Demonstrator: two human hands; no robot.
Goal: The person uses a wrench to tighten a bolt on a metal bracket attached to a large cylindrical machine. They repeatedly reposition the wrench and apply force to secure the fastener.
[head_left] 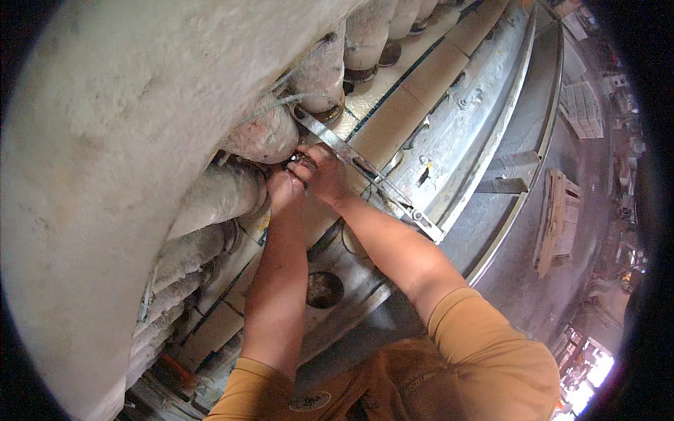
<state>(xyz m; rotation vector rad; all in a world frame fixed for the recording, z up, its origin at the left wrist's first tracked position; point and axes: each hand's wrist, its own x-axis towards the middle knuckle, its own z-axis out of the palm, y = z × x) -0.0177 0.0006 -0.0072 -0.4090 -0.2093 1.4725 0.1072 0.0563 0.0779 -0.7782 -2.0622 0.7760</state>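
My left hand (286, 188) and my right hand (324, 172) meet at the rounded lower end of a pale, coated pipe (265, 135). The fingers of both hands are curled together around something small, dark and shiny (298, 162), mostly hidden by them. Just beyond my right hand lies a long, slotted metal bar (351, 156). It slants from beside the pipe ends down to the right, across the tan ledge and the metal channel. A thin pale cord or wire (298, 97) crosses the pipe ends above my hands.
A large pale curved wall (105, 140) fills the left. More coated pipes (214, 198) stand in a row along it. Tan blocks (428, 81) form a curved ledge, with a worn metal channel (460, 112) outside it. A round hole (325, 289) opens below my arms. Wooden pallets (559, 223) lie on the floor at right.
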